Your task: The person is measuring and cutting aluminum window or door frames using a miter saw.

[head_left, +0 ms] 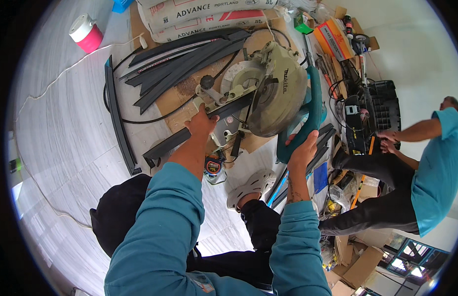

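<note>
A miter saw [283, 93] with a cream blade guard and a teal motor housing stands on the floor in front of me. My right hand [302, 148] is closed round its teal handle [314, 101]. A long dark grey profile [172, 143] lies across the saw's base, its far end running under the guard. My left hand [202, 123] presses that profile against the pale fence, with fingers wrapped over it. The blade's contact with the profile is hidden by the guard. A tape measure [213, 164] lies just below my left hand.
More dark profiles [184, 64] are piled behind the saw, and another [118, 113] lies at left. Cement bags [199, 17] are stacked at the back. Black cables cross the floor. At right, a co-worker [431, 163] bends over an open black toolbox [369, 116] among boxes and tools.
</note>
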Motion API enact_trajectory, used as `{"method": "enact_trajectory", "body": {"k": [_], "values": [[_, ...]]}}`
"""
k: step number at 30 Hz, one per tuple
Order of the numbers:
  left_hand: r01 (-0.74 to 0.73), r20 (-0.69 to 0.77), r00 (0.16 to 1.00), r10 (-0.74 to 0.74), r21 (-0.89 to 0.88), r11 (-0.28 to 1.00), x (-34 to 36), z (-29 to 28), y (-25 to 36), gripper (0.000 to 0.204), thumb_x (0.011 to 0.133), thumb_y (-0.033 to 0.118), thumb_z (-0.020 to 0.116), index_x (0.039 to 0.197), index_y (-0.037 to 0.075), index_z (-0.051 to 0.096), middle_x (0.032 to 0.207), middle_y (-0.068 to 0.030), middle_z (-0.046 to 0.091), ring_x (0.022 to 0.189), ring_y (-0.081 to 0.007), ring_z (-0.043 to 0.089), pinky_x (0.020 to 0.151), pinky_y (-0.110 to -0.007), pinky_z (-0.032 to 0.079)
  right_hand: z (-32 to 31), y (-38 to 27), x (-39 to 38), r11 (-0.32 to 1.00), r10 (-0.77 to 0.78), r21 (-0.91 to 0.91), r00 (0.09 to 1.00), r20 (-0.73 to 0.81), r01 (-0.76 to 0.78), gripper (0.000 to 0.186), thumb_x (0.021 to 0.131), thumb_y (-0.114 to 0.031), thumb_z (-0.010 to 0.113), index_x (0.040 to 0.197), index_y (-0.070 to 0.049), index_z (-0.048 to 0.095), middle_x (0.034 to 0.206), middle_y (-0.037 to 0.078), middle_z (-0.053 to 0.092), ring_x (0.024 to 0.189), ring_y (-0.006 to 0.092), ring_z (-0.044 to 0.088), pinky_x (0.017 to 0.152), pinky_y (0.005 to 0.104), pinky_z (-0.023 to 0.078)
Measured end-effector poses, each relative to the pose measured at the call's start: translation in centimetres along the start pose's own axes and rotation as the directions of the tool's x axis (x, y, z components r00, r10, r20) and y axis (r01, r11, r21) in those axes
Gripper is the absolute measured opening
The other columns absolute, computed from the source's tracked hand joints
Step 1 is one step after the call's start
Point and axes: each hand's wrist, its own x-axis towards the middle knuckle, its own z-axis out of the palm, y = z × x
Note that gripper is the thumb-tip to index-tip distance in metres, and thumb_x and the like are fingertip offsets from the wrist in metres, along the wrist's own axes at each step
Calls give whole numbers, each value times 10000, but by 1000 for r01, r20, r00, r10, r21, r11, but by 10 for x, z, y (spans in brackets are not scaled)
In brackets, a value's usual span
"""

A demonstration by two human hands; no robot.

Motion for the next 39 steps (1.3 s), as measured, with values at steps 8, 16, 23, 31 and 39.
{"method": "enact_trajectory", "body": {"k": [8,16,23,31,39], "values": [[24,19,1000,-24,-12,1000,5,-1,-2,776,821,488,714,1469,247,362,1213,-92,670,1116,-273,637,987,-491,291,2,15,-3,1000,-17,16,1000,2,17,681,947,-662,371,954,-3,543,685,119,620,550,209,589,534,324,481],[17,-7,1000,-18,-59,998,4,1,-1,731,816,463,730,1440,260,408,1208,-77,674,1114,-253,636,983,-474,281,4,21,-5,997,-37,65,999,7,37,666,952,-652,365,959,-10,543,694,119,624,565,207,590,543,322,478],[34,3,999,-34,-41,999,2,0,3,721,816,464,730,1433,262,416,1191,-71,681,1105,-248,639,980,-462,283,3,26,-5,997,-57,49,998,20,56,662,956,-648,357,960,-10,533,698,121,622,580,206,592,564,322,482],[23,-24,999,-24,-46,999,3,1,1,714,824,461,724,1434,258,412,1192,-69,679,1107,-237,639,1004,-469,280,5,39,-3,996,-71,64,997,22,70,648,962,-643,349,970,-21,529,702,121,622,578,204,589,565,326,484],[25,-10,1000,-25,-39,999,2,2,0,724,828,461,721,1444,249,404,1222,-70,665,1116,-243,635,1003,-488,290,9,45,-8,992,-89,93,996,32,85,635,967,-639,345,995,-29,519,710,118,621,589,202,583,573,321,482]]}}
